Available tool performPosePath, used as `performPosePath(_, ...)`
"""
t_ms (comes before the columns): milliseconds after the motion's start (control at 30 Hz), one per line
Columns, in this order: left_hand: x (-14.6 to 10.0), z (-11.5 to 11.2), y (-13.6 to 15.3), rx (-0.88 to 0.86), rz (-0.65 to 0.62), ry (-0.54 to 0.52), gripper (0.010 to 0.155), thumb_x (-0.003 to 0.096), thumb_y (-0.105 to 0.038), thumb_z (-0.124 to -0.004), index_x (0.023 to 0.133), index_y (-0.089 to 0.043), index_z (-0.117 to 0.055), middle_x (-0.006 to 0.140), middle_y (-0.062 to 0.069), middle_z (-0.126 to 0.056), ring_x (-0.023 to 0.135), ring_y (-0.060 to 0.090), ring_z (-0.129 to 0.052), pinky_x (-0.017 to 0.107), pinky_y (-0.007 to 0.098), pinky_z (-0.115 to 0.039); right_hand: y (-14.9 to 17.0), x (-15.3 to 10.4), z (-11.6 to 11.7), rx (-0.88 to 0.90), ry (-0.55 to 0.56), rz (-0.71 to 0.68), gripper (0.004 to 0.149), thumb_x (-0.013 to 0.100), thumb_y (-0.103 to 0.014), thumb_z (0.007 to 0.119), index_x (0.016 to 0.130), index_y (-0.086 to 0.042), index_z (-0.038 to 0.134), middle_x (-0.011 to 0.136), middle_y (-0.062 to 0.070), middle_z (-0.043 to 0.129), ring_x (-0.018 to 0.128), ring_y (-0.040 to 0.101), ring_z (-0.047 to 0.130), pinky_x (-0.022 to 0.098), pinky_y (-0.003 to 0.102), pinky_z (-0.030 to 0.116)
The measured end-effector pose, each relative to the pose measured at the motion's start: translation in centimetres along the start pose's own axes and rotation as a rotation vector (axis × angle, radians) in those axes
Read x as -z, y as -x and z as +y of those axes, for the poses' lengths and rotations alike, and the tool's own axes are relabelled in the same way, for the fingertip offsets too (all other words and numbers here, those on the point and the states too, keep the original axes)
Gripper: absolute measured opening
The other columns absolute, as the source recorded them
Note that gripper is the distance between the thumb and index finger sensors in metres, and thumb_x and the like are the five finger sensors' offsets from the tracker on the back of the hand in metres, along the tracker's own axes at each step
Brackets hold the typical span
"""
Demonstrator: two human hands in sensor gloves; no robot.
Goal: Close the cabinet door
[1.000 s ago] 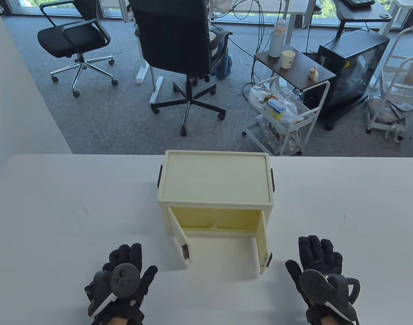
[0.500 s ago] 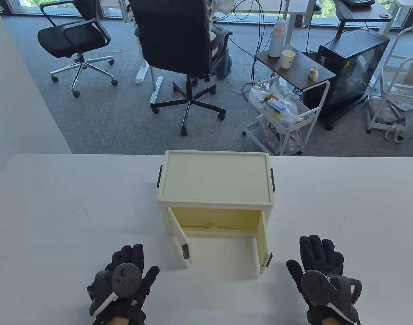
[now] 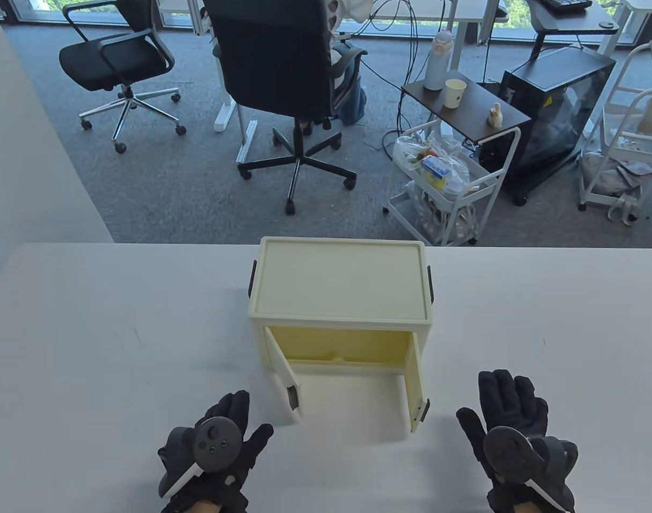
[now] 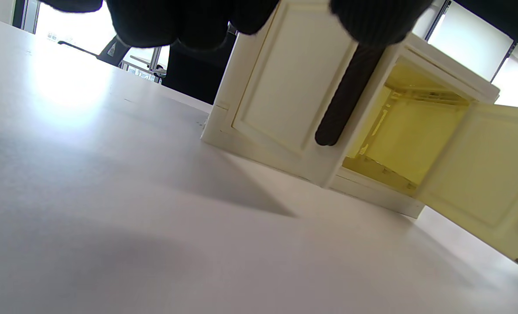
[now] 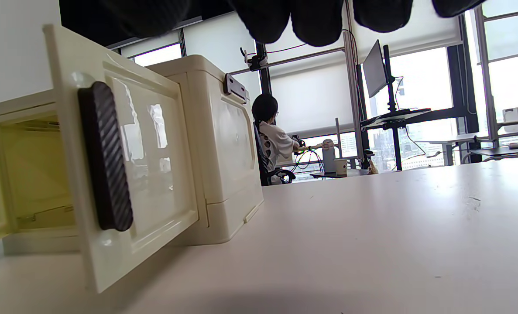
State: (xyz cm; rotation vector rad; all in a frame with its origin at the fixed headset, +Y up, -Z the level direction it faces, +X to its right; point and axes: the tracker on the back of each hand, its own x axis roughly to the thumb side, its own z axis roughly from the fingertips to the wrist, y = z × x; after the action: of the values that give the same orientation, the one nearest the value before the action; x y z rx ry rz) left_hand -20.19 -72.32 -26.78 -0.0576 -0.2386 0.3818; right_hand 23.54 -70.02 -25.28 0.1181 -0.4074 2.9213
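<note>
A cream plastic cabinet (image 3: 341, 280) stands mid-table with both front doors swung open toward me. The left door (image 3: 284, 374) carries a dark handle (image 3: 292, 396); the right door (image 3: 416, 386) carries a dark handle (image 3: 423, 410). My left hand (image 3: 219, 443) hovers with fingers spread, just left of and below the left door, apart from it. My right hand (image 3: 510, 427) is spread flat to the right of the right door, apart from it. The left wrist view shows the left door (image 4: 285, 91) and its handle (image 4: 344, 96). The right wrist view shows the right door (image 5: 128, 165) and handle (image 5: 105, 157).
The white table (image 3: 91, 331) stretches wide on both sides of the cabinet. Its far edge lies just behind the cabinet. Office chairs (image 3: 283, 75), a white trolley (image 3: 449, 181) and a side table (image 3: 465, 104) stand on the floor beyond.
My left hand has moved right and a little toward the left door. My right hand has shifted slightly right and toward me. The doors have not moved.
</note>
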Motion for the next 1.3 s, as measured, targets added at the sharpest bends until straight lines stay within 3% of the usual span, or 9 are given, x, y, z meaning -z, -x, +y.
performPosePath(400, 2.5, -0.2, -1.8, 0.081, 0.026, 0.042, 0.07, 0.0582, -0.051, -0.069, 0.107, -0.001, -0.063, 0.095, 0.024, -0.08, 0.077, 0.044, -0.094, 0.059, 0.065, -0.072, 0.6, 0.3, 0.2, 0.024, -0.024, 0.023, 0.072, 0.059, -0.049, 0.062, 0.111, -0.001, 0.047, 0.114, 0.032, 0.045, 0.099, 0.064, 0.044, 0.065, 0.08, 0.045)
performPosePath(1300, 6.7, 0.5, -4.7, 0.135, 0.055, 0.068, 0.059, 0.0574, -0.051, -0.069, 0.095, -0.007, -0.081, 0.078, 0.014, -0.096, 0.059, 0.033, -0.105, 0.051, 0.058, -0.081, -0.3, 0.5, 0.5, 0.029, -0.043, -0.005, 0.073, 0.059, -0.049, 0.062, 0.111, 0.0, 0.047, 0.113, 0.033, 0.045, 0.099, 0.065, 0.045, 0.065, 0.08, 0.045)
